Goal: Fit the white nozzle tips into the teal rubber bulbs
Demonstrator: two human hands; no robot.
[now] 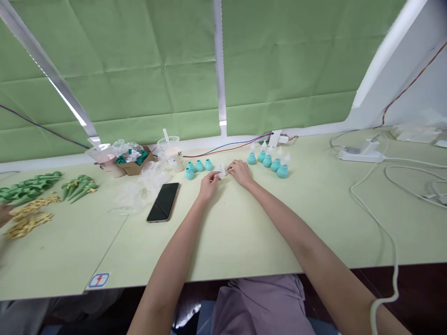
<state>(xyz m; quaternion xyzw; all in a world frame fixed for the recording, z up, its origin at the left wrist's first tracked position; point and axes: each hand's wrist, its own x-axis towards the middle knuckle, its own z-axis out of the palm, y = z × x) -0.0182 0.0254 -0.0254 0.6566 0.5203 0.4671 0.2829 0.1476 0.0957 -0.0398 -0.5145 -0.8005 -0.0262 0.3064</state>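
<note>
Both my hands work at a small cluster of clear, whitish plastic pieces on the table. My left hand is at its left side, fingers pinched together at a piece. From the right, my right hand reaches in with bent fingers, fingertips together at the cluster's edge; what they grip is too small to make out. Left of the cluster stand several open-necked turquoise bulb-shaped pots. To the right, several similar turquoise pots stand in a slanting row, each topped by a clear pointed tip.
A phone lies left of my arm, near a crumpled plastic bag, drink cups and a cardboard box. Green and yellow pieces lie by another person's hand. Right: a power strip and a trailing cable.
</note>
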